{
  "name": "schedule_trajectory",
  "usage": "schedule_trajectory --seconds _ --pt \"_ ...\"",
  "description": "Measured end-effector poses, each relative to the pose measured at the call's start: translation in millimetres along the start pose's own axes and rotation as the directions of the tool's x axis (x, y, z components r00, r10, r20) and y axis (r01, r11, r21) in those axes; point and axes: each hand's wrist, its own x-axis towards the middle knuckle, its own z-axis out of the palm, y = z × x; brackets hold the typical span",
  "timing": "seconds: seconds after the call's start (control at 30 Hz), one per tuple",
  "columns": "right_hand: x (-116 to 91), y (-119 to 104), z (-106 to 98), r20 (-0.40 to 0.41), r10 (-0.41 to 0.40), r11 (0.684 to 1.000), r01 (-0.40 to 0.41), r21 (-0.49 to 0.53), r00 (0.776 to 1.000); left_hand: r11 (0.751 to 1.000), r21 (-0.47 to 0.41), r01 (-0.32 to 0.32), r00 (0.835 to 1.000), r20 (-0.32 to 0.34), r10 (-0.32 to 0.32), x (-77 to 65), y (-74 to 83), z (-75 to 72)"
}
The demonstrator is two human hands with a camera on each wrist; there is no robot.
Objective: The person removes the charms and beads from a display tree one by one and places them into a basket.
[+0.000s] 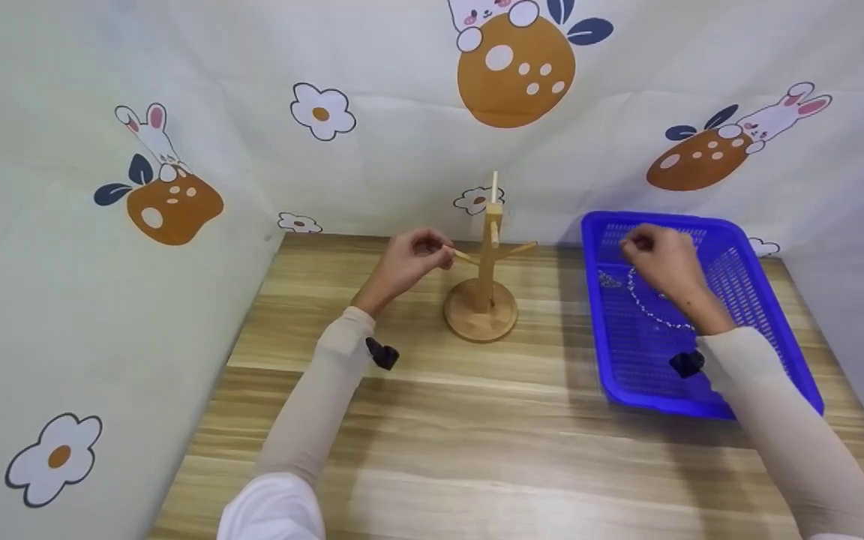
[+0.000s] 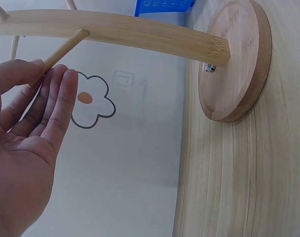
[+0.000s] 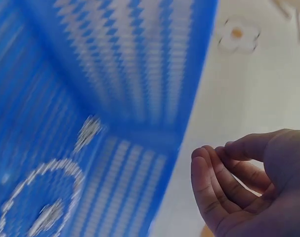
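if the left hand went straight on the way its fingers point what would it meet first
Most likely the upright post of the wooden stand. The left hand pinches a peg that leads into that post, though its exact line in depth is unclear.

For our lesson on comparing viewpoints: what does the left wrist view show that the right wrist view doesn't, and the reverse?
Only left wrist: the left hand pinching a wooden peg, the round base and the tabletop.
Only right wrist: the right hand, fingers curled, and a beaded strand.
Both: part of the blue basket and a flower print on the wall.
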Motion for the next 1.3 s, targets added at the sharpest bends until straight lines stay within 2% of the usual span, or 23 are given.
schedule_trajectory --seconds 0.3,0.5,0.67,0.9,1.1,1.3 --pt "2 -64 26 0.024 -0.101 0.984 0.096 0.147 0.995 0.999 -0.028 -0.016 1.0 -0.011 0.016 0.1 -1.4 1.2" --pt "0 -93 40 0.128 -0.104 0.949 0.06 0.309 0.986 0.999 -0.032 -0.032 0.999 -0.011 0.031 -0.4 -3.1 1.0" --pt "-2 -102 48 0.19 -0.117 0.925 0.037 0.378 0.975 0.998 -0.037 -0.043 0.999 -0.018 0.042 -1.0 -3.7 0.2" --pt "-3 -106 49 0.171 -0.117 0.91 0.036 0.413 0.978 0.996 -0.059 -0.07 0.995 -0.073 0.066 -0.7 -6.3 0.0" --pt "-5 -110 47 0.175 -0.103 0.911 0.022 0.411 0.979 0.992 -0.093 -0.088 0.992 -0.102 0.079 0.8 -8.0 1.2" --pt "-8 -113 47 0.182 -0.115 0.91 0.03 0.412 0.977 0.991 -0.103 -0.08 0.988 -0.141 0.065 4.2 -7.1 3.5"
